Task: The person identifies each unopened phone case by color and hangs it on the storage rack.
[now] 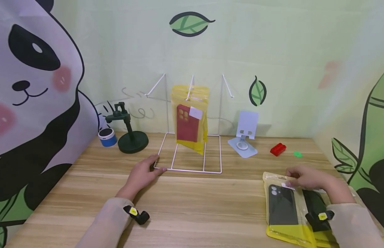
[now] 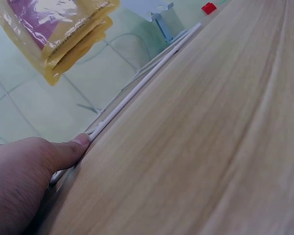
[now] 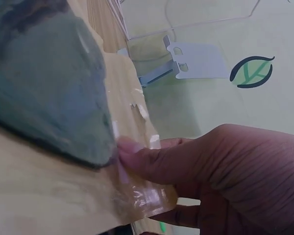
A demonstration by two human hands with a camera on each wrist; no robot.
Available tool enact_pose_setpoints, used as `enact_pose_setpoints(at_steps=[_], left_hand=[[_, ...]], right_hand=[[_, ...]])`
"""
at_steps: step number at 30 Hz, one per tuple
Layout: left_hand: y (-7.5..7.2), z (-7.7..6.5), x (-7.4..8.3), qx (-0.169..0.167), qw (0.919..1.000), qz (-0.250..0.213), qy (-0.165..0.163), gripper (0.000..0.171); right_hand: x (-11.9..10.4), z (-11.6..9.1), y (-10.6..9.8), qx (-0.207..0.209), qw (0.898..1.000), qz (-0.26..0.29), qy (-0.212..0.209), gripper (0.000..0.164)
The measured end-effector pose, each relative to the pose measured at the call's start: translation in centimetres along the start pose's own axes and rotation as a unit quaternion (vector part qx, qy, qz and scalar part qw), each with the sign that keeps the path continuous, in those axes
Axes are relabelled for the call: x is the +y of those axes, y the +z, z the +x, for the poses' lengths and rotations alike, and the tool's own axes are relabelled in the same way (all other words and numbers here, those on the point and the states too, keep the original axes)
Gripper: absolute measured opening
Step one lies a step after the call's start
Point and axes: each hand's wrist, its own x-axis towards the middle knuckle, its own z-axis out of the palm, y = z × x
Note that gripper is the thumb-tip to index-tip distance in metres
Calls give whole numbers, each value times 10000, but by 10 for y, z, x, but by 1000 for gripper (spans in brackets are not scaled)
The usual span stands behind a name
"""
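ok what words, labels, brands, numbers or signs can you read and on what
No text is readable.
White label on hanging bag of red phone case: too small.
White sticker on tabletop bag of dark phone case: too small.
Left wrist tag, right wrist tag: too small.
Loopy scrawl on backdrop: too faint.

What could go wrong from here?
The right hand pinches the gray-case pouch only near its top edge, so it might slip. That pouch overlaps the neighbouring pouch, which could get dragged along. The wire rack might shift if the left hand, at its front corner, lets go.
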Motion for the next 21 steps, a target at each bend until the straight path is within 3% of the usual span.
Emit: enact_pose_setpoints(at_steps=[9, 13, 16, 18, 19, 21], left_hand=[[1, 0, 0, 0, 10000, 15, -33, 78], [0, 0, 0, 21, 10000, 7, -17, 78], [-2, 0, 0, 87, 10000, 5, 48, 78], [-2, 0, 0, 120, 9999, -5, 88, 78], [-2, -1, 0, 119, 9999, -18, 98, 78], [-2, -2, -1, 90, 9999, -40, 112, 77]], right_hand=[[-15, -3, -7, 682, 9953, 228, -645, 16], [-37, -10, -13, 1038, 9878, 472, -1065, 17], [-56, -17, -16, 1346, 9766, 737, -1506, 15], [-69, -22, -16, 1617, 9615, 1205, -1869, 14], [-76, -24, -16, 1734, 9478, 1632, -2122, 14], [-93, -29, -15, 2041, 9033, 2715, -2620, 20]])
